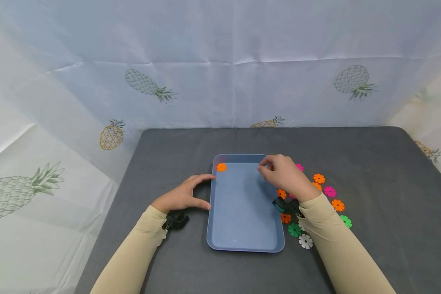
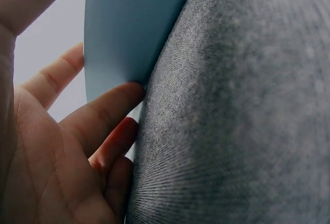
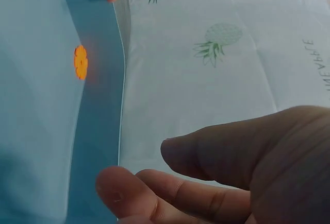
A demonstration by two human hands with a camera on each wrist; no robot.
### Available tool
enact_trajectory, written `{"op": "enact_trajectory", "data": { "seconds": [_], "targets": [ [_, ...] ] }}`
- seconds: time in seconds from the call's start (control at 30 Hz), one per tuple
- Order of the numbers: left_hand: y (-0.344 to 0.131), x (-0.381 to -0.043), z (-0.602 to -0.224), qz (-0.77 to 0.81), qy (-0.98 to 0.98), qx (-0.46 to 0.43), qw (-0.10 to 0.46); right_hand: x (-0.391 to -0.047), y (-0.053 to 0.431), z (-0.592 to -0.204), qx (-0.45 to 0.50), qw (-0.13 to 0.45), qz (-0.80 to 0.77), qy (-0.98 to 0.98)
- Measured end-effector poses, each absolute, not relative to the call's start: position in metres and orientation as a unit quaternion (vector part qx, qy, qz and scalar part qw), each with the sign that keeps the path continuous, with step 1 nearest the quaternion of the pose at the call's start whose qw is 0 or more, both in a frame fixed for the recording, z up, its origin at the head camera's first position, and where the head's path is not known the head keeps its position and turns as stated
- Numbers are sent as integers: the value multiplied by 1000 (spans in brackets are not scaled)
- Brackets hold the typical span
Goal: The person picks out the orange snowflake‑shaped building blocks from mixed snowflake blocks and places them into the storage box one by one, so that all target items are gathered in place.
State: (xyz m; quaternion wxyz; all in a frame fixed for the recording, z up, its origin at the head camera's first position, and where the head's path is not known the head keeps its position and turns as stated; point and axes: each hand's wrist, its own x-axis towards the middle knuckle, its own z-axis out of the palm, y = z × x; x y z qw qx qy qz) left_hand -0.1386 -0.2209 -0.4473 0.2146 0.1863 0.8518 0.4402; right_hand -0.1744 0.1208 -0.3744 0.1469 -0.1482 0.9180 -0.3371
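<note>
A shallow blue tray [image 1: 242, 212] lies on the dark grey table, with one orange slotted disc [image 1: 221, 167] in its far left corner. My left hand [image 1: 183, 194] is at the tray's left side, fingertips and thumb touching the rim; the left wrist view shows its fingers against the tray wall. Over the tray's right side hovers my right hand [image 1: 284, 175], fingers loosely bent. In the right wrist view its thumb [image 3: 206, 149] and fingertips stand apart, and nothing shows between them. That view also has the orange disc [image 3: 81, 63] by the tray wall.
Right of the tray, several slotted discs lie scattered, partly hidden under the right arm: an orange disc [image 1: 338, 205], a pink disc [image 1: 330, 191], a green disc [image 1: 295, 230] and a white disc [image 1: 306, 241] among them. A pineapple-print cloth [image 1: 213, 94] hangs behind the table.
</note>
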Motion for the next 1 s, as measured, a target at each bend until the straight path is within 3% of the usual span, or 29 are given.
{"op": "enact_trajectory", "data": {
  "seconds": [1.0],
  "targets": [
    [-220,-140,-448,429,857,188,214,-157,173,-405,-145,134,-269,942]
  ]
}}
